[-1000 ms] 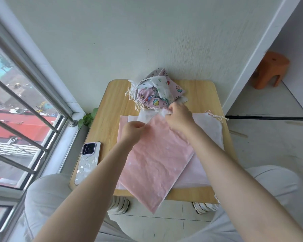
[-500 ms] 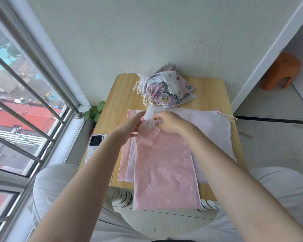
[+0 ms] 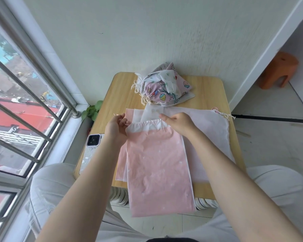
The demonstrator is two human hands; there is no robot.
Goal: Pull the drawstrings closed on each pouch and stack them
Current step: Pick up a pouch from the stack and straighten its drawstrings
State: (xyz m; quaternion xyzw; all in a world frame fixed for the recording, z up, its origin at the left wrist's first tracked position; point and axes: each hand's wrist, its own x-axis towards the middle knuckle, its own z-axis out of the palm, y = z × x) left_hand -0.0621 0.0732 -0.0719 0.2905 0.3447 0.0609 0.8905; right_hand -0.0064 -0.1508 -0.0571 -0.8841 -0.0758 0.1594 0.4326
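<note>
A long pink pouch (image 3: 157,165) with a white gathered top band lies on the small wooden table (image 3: 122,95), its lower end hanging over the near edge. My left hand (image 3: 116,127) pinches the band's left corner, where a thin drawstring end shows. At the right end of the band, my right hand (image 3: 179,122) grips the fabric. Under it lie flat pouches: a large white one (image 3: 210,130) with a knotted cord at the right, and another pink one (image 3: 129,113). A pile of cinched patterned pouches (image 3: 162,89) sits at the table's far side.
A phone (image 3: 89,151) in a white case lies on the table's left edge. A barred window runs along the left, with a small green plant (image 3: 92,110) by the sill. A white wall stands behind the table, and an orange stool (image 3: 278,70) stands at the far right.
The pink pouch swung from slanted to straight, hanging over the near edge. My hands moved apart to the two ends of its top band, and the band has bunched up.
</note>
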